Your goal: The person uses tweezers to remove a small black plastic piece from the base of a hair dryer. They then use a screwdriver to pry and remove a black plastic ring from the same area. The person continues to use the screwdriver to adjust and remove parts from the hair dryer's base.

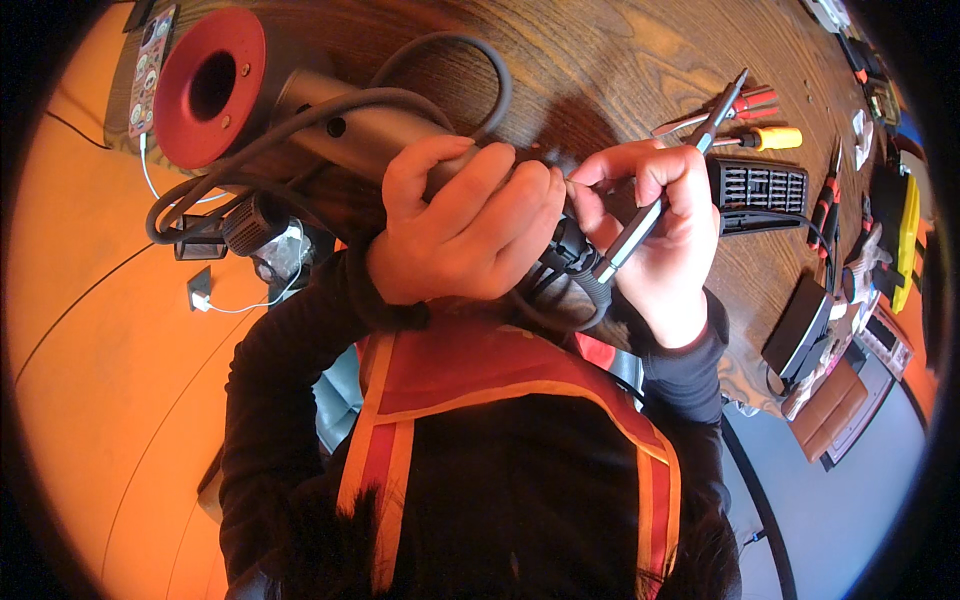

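Note:
My left hand (470,220) is wrapped round the grey handle of a hair dryer (350,125). The dryer's round head, with a pinkish-red ring, lies toward the upper left. My right hand (660,210) is closed on a slim silver screwdriver (635,240), which slants across the palm. Its thumb and forefinger also pinch close to the handle's end, beside my left fingertips; whether they grip a small part there is hidden. Just below the fingers are black parts with a ribbed cable sleeve (590,285). A thick grey cord (375,97) loops over the dryer.
On the wooden table (600,50), right of my hands, lie a black case of screwdriver bits (762,190), a yellow-handled screwdriver (775,138), red-handled tools (755,103) and red-and-black pliers (826,212). A power strip (150,75) stands at far left. A black box (798,325) sits near the right edge.

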`<move>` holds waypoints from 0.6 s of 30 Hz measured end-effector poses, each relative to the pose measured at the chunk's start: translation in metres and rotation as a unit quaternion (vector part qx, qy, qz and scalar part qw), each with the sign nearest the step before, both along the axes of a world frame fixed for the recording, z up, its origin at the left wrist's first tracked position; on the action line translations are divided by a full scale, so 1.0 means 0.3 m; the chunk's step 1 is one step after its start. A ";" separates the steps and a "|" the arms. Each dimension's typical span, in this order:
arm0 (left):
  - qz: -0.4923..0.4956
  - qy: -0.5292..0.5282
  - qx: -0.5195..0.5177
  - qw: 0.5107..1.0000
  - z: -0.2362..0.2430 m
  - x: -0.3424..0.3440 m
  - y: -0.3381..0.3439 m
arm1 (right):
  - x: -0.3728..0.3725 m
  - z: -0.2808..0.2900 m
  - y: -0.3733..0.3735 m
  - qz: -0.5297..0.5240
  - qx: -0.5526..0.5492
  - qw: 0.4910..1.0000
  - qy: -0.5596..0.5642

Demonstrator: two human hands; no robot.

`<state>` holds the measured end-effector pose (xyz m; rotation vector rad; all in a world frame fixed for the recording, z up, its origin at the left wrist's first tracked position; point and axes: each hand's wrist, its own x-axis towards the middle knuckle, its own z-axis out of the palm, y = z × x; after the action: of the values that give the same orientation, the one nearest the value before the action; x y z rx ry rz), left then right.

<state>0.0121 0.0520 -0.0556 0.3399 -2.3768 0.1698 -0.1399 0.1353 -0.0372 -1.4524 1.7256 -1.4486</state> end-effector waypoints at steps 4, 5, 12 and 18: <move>0.001 0.000 0.002 1.000 -0.001 0.000 0.001 | 0.003 -0.001 -0.001 0.000 -0.030 0.998 0.054; 0.000 0.001 0.007 1.000 -0.001 0.001 0.002 | 0.004 -0.002 -0.002 0.002 -0.034 0.998 0.048; -0.016 0.010 0.018 1.000 0.003 0.014 0.000 | -0.002 -0.006 0.007 0.034 -0.056 0.998 0.014; -0.023 0.011 0.024 0.999 0.007 0.026 -0.003 | -0.024 -0.001 0.034 0.052 -0.091 0.988 -0.114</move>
<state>0.0197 0.0510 -0.0535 0.3089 -2.3682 0.0883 -0.1472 0.1455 -0.0376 -1.3814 1.3907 -1.6794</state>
